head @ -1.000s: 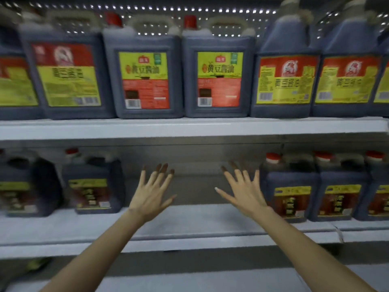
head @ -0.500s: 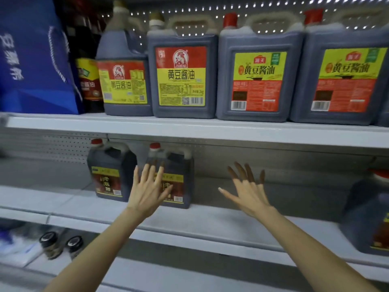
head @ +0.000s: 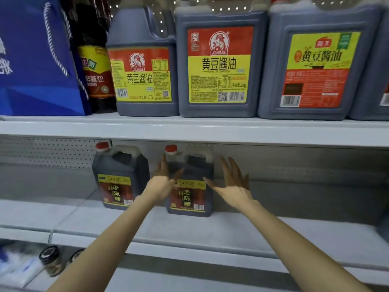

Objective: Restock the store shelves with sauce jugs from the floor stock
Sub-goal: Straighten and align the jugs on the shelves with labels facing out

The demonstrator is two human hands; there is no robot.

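Note:
Two dark red-capped sauce jugs stand on the middle shelf (head: 210,230): a left jug (head: 120,175) and a right jug (head: 189,186). My left hand (head: 161,182) reaches to the right jug's left side, fingers straight, at or against its shoulder. My right hand (head: 233,184) is spread just to the jug's right, fingers straight; whether it touches the jug I cannot tell. Neither hand holds anything.
The upper shelf (head: 189,127) carries several large soy sauce jugs (head: 219,64), a dark bottle (head: 96,76) and a blue gift bag (head: 35,60). Small dark-lidded jars (head: 51,260) stand on the lower shelf at bottom left. To the right of the two jugs the middle shelf shows bare surface.
The view has swung left and come closer. Both hands have moved in on the right-hand jug of the middle shelf, one on each side of it.

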